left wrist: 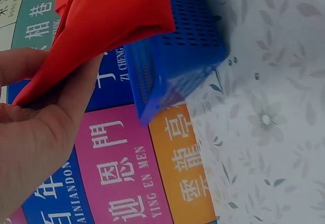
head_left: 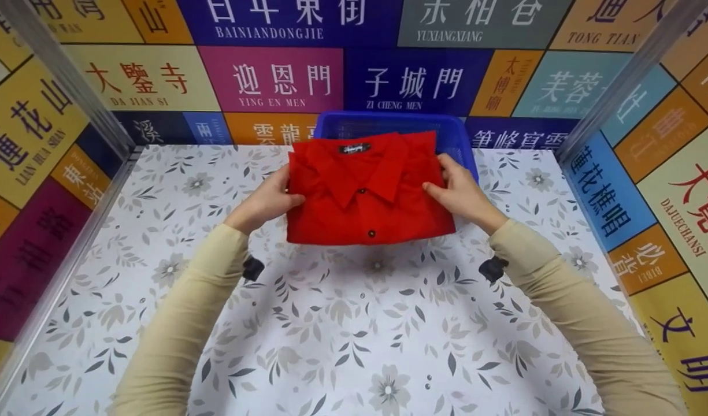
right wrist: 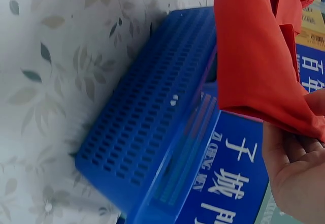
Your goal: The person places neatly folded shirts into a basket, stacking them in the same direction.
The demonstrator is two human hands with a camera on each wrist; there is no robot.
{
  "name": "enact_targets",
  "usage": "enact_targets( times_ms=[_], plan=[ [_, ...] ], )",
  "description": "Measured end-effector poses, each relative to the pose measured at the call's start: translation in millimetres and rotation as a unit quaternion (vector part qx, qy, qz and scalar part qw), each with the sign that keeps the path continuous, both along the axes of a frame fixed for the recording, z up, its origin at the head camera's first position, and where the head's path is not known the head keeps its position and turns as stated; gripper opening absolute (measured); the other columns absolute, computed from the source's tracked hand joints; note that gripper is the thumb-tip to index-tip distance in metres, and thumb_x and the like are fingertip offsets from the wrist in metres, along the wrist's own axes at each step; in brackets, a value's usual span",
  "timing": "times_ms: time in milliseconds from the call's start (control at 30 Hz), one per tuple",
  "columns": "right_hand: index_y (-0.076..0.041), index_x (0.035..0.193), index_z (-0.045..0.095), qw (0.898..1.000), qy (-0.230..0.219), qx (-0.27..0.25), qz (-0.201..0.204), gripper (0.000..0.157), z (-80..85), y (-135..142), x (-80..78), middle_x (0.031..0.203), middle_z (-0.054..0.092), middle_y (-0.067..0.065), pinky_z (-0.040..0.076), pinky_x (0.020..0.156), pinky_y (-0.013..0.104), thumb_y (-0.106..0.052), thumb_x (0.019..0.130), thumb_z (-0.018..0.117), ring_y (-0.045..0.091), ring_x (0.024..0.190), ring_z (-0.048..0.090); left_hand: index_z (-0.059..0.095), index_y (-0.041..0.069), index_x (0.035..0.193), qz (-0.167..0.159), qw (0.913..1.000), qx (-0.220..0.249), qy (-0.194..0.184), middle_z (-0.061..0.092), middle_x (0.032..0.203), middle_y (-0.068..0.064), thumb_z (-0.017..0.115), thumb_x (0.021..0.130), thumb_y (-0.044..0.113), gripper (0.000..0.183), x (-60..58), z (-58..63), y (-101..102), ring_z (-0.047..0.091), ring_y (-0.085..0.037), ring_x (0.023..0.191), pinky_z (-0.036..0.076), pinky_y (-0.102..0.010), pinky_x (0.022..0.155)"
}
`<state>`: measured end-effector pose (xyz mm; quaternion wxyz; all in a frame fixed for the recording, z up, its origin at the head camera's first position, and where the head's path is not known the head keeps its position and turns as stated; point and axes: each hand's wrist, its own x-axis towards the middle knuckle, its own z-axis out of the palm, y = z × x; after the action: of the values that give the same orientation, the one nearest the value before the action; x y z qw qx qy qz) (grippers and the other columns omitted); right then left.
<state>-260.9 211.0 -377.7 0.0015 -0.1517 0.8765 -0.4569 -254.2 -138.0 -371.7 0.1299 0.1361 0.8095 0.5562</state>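
A folded red collared shirt [head_left: 371, 202] with dark buttons and a black neck label is held up between both hands. My left hand [head_left: 268, 199] pinches its left side, thumb in front and fingers behind. At the opposite side my right hand [head_left: 460, 190] grips the edge the same way. Behind the shirt stands a blue perforated plastic basket [head_left: 394, 119], partly covered by it in the head view. Both wrist views show the shirt above the basket's level, with the basket's slotted wall [right wrist: 137, 97] on the table side.
The table [head_left: 354, 346] has a white cloth with grey flowers and leaves. Upright panels [head_left: 273, 81] printed with coloured place-name blocks enclose the back and both sides, and metal posts [head_left: 76, 75] stand at the back corners.
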Motion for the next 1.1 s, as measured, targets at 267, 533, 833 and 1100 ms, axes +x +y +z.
enact_targets(
  times_ms=[267, 533, 833, 1100],
  plan=[
    [0.006, 0.125, 0.045, 0.999, -0.002, 0.035, -0.038, 0.039, 6.6, 22, -12.1, 0.098, 0.064, 0.023, 0.046, 0.071, 0.025, -0.004, 0.091, 0.059, 0.024, 0.084, 0.059, 0.036, -0.004, 0.140, -0.016, 0.9999, 0.000, -0.003, 0.051, 0.128, -0.020, 0.051, 0.085, -0.012, 0.057, -23.1, 9.0, 23, 0.050, -0.028, 0.113, 0.043, -0.039, 0.098],
    [0.002, 0.126, 0.046, 0.996, -0.027, 0.025, -0.078, 0.038, 6.8, 39, -22.6, 0.101, 0.065, 0.024, 0.051, 0.073, 0.028, -0.009, 0.092, 0.059, 0.024, 0.086, 0.061, 0.037, -0.002, 0.141, -0.013, 0.9999, 0.004, 0.001, 0.051, 0.128, -0.018, 0.050, 0.084, -0.014, 0.060, -42.1, 6.1, 43, 0.051, -0.026, 0.112, 0.044, -0.037, 0.097],
    [0.002, 0.126, 0.047, 0.994, -0.041, 0.005, -0.105, 0.037, -2.6, 45, -38.8, 0.099, 0.065, 0.023, 0.052, 0.070, 0.025, -0.005, 0.092, 0.058, 0.018, 0.082, 0.062, 0.037, -0.002, 0.142, 0.003, 0.9999, 0.007, 0.008, 0.052, 0.129, -0.018, 0.053, 0.084, -0.014, 0.061, -61.5, 1.2, 49, 0.050, -0.025, 0.114, 0.041, -0.036, 0.099],
    [0.004, 0.124, 0.046, 0.989, -0.054, -0.029, -0.132, 0.035, -2.5, 41, -51.0, 0.099, 0.063, 0.020, 0.051, 0.070, 0.024, 0.000, 0.092, 0.057, 0.013, 0.078, 0.061, 0.042, -0.004, 0.138, 0.052, 0.9983, -0.008, 0.026, 0.054, 0.126, -0.018, 0.054, 0.083, -0.014, 0.058, -75.5, 1.7, 51, 0.049, -0.023, 0.112, 0.040, -0.032, 0.099]
  ],
)
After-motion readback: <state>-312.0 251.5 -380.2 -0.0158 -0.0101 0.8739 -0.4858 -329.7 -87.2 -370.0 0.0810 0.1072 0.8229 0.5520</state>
